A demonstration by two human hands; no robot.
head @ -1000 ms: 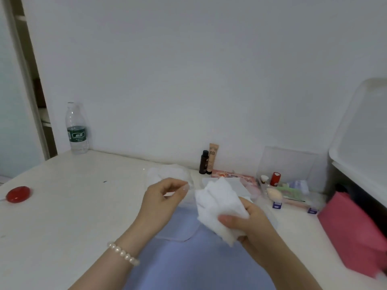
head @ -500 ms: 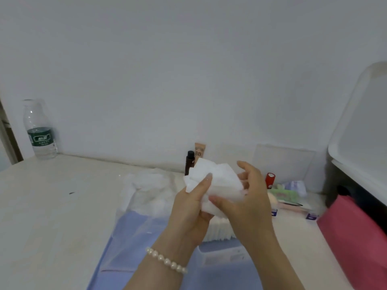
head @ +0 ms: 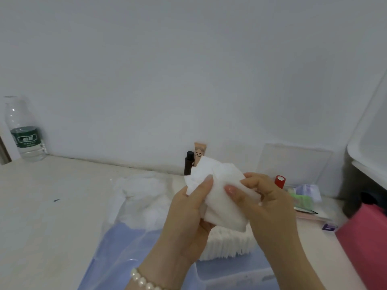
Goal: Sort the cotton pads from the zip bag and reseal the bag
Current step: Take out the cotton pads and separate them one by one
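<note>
We see a pale table point(head: 52, 216) running under a white wall point(head: 188, 70), and on it, at six o'clock, a clear zip bag point(head: 134, 208) with a blue lower part, loose white pads bunched inside its upper end. At four o'clock lies a pink pouch point(head: 364, 243). At nine o'clock a water bottle point(head: 23, 130) stands upright against the wall. Near the centre both hands hold a wad of cotton pads point(head: 217, 191) above the table: our left hand point(head: 188, 222) grips it from below with the thumb pressed on its front, our right hand point(head: 270, 208) pinches its right edge between thumb and curled fingers. Just below the wad a stack of pads point(head: 228, 243) stands on edge. Behind the wad, at twelve o'clock, a BB tube point(head: 200, 152) and a dark bottle point(head: 189, 163) stand side by side. At two o'clock a red cap point(head: 280, 181) shows. A pearl bracelet point(head: 144, 281) circles our left wrist.
</note>
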